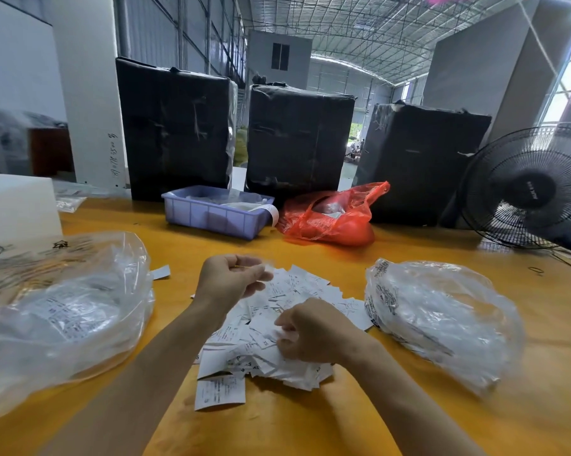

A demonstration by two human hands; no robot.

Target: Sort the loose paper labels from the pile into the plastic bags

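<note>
White labels (pixel 277 327) are lying heaped on the bench (pixel 310 419) between two clear bags (pixel 64 311); both hands' grips are pinching labels, left hand (pixel 230 278) raised, right hand (pixel 313 334) risking several at once.

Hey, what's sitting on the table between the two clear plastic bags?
In the head view, the pile of loose paper labels lies between the left clear bag and the right clear bag, with both hands over it.
</note>
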